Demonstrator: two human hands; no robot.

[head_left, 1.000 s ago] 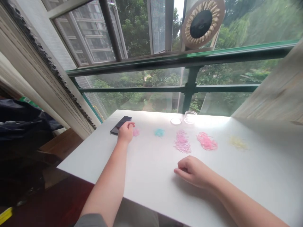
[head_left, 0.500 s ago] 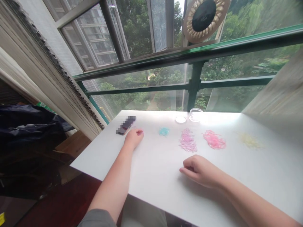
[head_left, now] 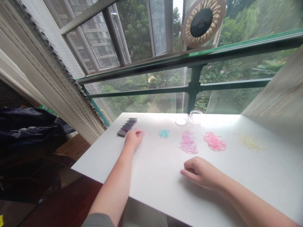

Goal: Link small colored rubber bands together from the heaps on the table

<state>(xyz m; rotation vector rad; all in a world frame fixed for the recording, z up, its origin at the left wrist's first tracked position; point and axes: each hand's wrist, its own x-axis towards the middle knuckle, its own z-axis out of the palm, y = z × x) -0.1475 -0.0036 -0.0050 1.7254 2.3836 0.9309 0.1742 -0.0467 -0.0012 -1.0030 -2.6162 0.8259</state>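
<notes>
My left hand point(head_left: 133, 139) is closed, fingertips pinched at a small heap of pinkish-purple bands point(head_left: 142, 133) on the white table point(head_left: 156, 170). Whatever is between the fingertips is too small to make out. My right hand point(head_left: 199, 169) rests loosely curled near the front of the table, with nothing visible in it. Beyond it lie separate heaps of thin, stringy bands: turquoise point(head_left: 164, 133), purple point(head_left: 188, 143), pink point(head_left: 214, 141) and pale yellow point(head_left: 251, 142).
A dark phone point(head_left: 127, 127) lies just left of my left hand. At the back edge stand a clear round tub point(head_left: 195, 117) and a flat white lid point(head_left: 181, 121). Behind the table runs a green railing point(head_left: 194, 85) with glass panels. A round fan point(head_left: 202, 23) hangs above; a curtain point(head_left: 47, 75) borders the left.
The fingers of my left hand have shifted slightly, and more of the pinkish-purple heap shows beside them. My right hand stays put. The whole view has tilted a little.
</notes>
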